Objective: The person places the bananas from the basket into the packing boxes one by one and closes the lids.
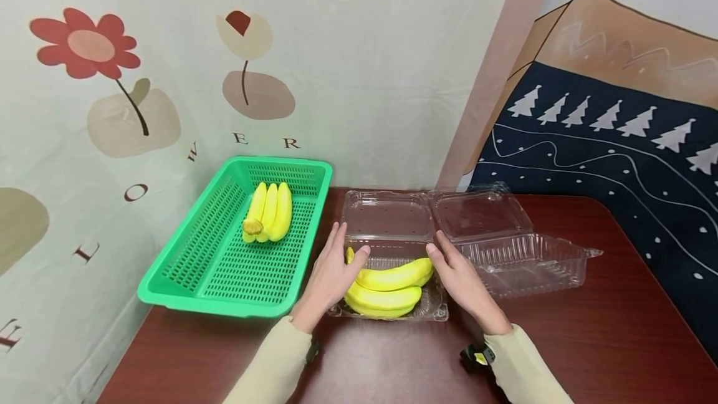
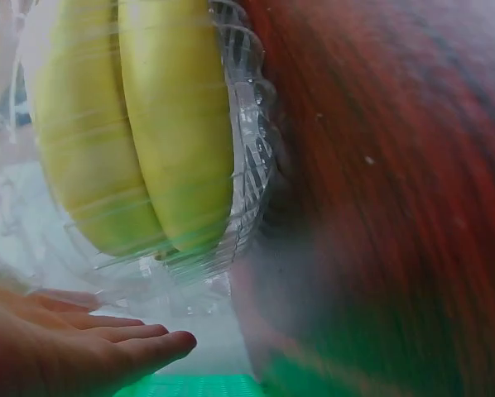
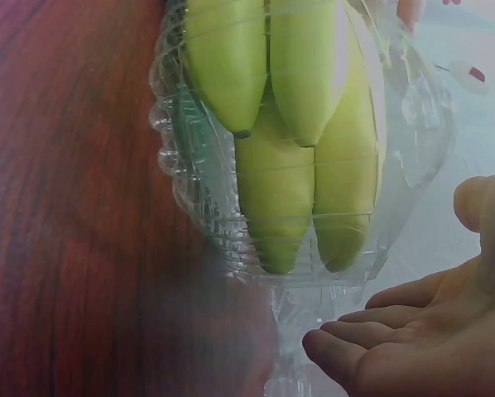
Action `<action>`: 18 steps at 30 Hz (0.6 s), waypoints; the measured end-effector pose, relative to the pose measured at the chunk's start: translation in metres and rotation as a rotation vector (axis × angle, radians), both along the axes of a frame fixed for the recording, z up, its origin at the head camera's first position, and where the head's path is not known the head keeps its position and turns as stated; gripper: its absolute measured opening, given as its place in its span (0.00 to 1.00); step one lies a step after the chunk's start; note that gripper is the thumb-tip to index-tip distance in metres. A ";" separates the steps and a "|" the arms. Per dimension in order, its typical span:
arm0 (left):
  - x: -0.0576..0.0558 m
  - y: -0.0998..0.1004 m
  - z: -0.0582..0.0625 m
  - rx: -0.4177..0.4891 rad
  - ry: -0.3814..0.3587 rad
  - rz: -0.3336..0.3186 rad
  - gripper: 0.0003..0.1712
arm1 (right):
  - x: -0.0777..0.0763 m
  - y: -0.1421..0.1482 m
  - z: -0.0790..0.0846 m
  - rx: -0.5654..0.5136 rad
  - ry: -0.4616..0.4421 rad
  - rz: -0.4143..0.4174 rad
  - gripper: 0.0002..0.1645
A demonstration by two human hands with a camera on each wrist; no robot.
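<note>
A bunch of yellow bananas [image 1: 387, 288] lies in the base of a clear plastic clamshell box [image 1: 437, 312], whose lid [image 1: 387, 214] is folded back flat behind it. My left hand [image 1: 332, 270] is at the box's left side with fingers straight and thumb raised. At the opposite side is my right hand [image 1: 461, 279], its fingers also extended. Neither hand holds anything; whether they touch the box walls I cannot tell. Both wrist views show the bananas [image 2: 177, 124] through the ribbed clear wall, with each hand beside it.
To the left stands a green basket [image 1: 224, 307] holding another banana bunch [image 1: 269, 214]. A second clear clamshell box [image 1: 527, 267], lid raised at the back, sits right of the first. All rest on a dark red-brown table [image 1: 611, 329] against a printed curtain [image 1: 364, 67].
</note>
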State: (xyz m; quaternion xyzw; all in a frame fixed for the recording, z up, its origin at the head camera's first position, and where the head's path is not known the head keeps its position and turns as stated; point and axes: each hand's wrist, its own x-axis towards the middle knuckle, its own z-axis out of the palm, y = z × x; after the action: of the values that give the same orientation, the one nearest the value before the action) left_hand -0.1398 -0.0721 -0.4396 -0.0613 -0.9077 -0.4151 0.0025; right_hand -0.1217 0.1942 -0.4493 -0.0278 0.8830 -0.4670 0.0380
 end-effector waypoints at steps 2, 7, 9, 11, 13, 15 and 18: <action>-0.003 0.001 -0.001 0.002 -0.017 0.015 0.50 | -0.001 0.000 0.000 -0.005 -0.003 -0.003 0.47; -0.011 0.001 -0.003 0.020 -0.031 0.053 0.50 | -0.004 -0.003 0.000 -0.016 -0.004 -0.005 0.47; -0.014 0.000 -0.004 0.033 -0.030 0.063 0.49 | -0.005 -0.004 0.000 -0.014 -0.009 -0.008 0.48; -0.016 0.000 -0.006 0.045 -0.037 0.072 0.49 | -0.007 -0.004 0.000 -0.012 -0.012 -0.013 0.48; -0.018 0.000 -0.007 0.054 -0.046 0.076 0.49 | -0.008 -0.004 0.000 -0.011 -0.014 -0.021 0.48; -0.020 0.000 -0.008 0.056 -0.057 0.079 0.50 | -0.009 -0.004 0.000 -0.012 -0.015 -0.027 0.48; -0.023 0.001 -0.011 0.062 -0.075 0.081 0.51 | -0.010 -0.004 -0.001 -0.010 -0.024 -0.036 0.48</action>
State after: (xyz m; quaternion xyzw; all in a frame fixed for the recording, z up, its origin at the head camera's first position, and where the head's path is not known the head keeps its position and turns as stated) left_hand -0.1625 -0.0711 -0.4503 -0.0089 -0.8955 -0.4448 -0.0131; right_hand -0.1322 0.1903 -0.4504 -0.0067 0.8805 -0.4723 0.0401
